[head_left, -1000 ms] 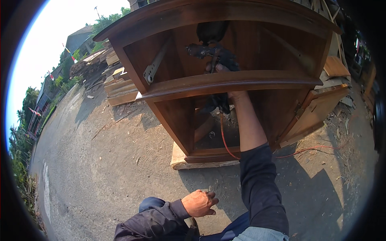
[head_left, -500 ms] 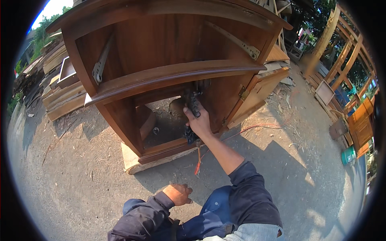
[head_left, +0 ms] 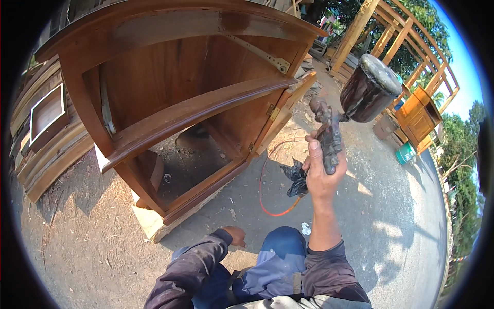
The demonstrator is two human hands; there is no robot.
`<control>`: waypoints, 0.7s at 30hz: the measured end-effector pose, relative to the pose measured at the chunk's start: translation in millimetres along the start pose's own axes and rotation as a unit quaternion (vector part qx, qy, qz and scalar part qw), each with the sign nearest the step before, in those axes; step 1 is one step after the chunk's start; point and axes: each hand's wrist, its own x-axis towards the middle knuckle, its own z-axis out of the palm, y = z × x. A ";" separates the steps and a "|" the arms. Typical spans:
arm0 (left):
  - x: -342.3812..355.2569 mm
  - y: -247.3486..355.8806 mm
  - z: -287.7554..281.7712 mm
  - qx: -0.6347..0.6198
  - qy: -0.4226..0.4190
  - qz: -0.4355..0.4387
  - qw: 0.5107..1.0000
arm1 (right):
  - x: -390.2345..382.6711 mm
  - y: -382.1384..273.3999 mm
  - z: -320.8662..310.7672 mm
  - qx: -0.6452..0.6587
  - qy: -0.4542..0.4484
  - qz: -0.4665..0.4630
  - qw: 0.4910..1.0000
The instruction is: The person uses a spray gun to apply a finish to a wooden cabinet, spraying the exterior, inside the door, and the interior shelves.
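My right hand (head_left: 325, 177) is closed around the body of a dark, stained spray gun (head_left: 329, 136), lifted beside the cabinet on its right. A round metal paint cup (head_left: 371, 87), streaked with dark drips, is attached to the gun. Crumpled black plastic (head_left: 295, 177) and an orange-red air hose (head_left: 289, 210) hang below that hand. My left hand (head_left: 235, 236) hangs near my knees, in front of the cabinet; its fingers are mostly hidden. The brown wooden cabinet (head_left: 200, 110) stands ahead, with an open upper bay, an open lower bay and a door swung out.
Wood pieces under the cabinet (head_left: 146, 221) raise it off the ground. Stacked boards (head_left: 62, 154) and a pale-edged drawer (head_left: 49, 116) lie at left. A green bucket (head_left: 406, 153), a small orange-brown cabinet (head_left: 419, 117) and a timber frame (head_left: 396, 41) stand at far right. The hose curves across the ground.
My right hand has drawn the spray gun out of the lower bay and raised it to the right, bringing the cup into sight. The view has turned rightward. My left hand stays low.
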 end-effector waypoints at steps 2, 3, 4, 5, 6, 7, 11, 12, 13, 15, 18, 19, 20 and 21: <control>9.1 4.0 -4.1 0.003 -0.007 0.007 1.000 | 28.0 -15.3 4.7 -0.007 0.044 -0.011 0.999; 12.4 4.5 -6.6 0.001 -0.011 0.002 1.000 | 39.5 -18.7 8.3 -0.013 0.045 -0.017 0.999; 14.9 3.9 -9.5 0.004 -0.008 0.009 1.000 | 50.0 -21.6 11.5 -0.025 0.043 -0.006 0.999; 16.3 4.5 -13.0 0.001 0.000 0.016 1.000 | 56.2 -24.0 15.0 -0.037 0.040 0.006 0.998; 17.9 5.6 -16.6 -0.001 0.009 0.024 1.000 | 58.7 -23.2 18.9 -0.042 0.040 0.000 0.998; 19.8 7.1 -20.4 0.000 0.013 0.030 0.999 | 60.4 -17.6 22.9 -0.070 0.029 0.011 0.997; 15.4 15.5 -26.3 0.002 0.018 0.029 0.999 | 46.4 11.4 23.4 -0.134 0.020 0.003 0.991; 14.3 13.7 -25.6 -0.002 0.037 0.035 0.999 | 43.2 9.9 23.7 -0.138 0.022 0.001 0.990; 15.4 12.5 -26.8 0.000 0.037 0.036 0.999 | 40.7 6.6 24.5 -0.142 0.022 -0.001 0.990; 16.5 5.8 -25.1 -0.011 0.014 0.024 1.000 | 37.8 -13.6 31.2 -0.108 0.024 0.036 0.993; 15.5 -5.0 -21.5 -0.003 0.011 0.038 0.999 | 51.4 -27.7 44.3 -0.041 0.026 0.060 0.997; 14.6 -5.6 -20.6 -0.001 0.008 0.038 0.999 | 59.3 -20.3 47.6 -0.054 0.046 0.012 0.997; 13.0 -3.3 -23.0 -0.006 0.012 0.042 0.999 | 65.3 -17.5 50.2 -0.069 0.065 -0.037 0.995; 11.5 -1.1 -24.7 -0.012 0.017 0.045 0.999 | 67.7 -19.9 52.7 -0.067 0.056 -0.025 0.996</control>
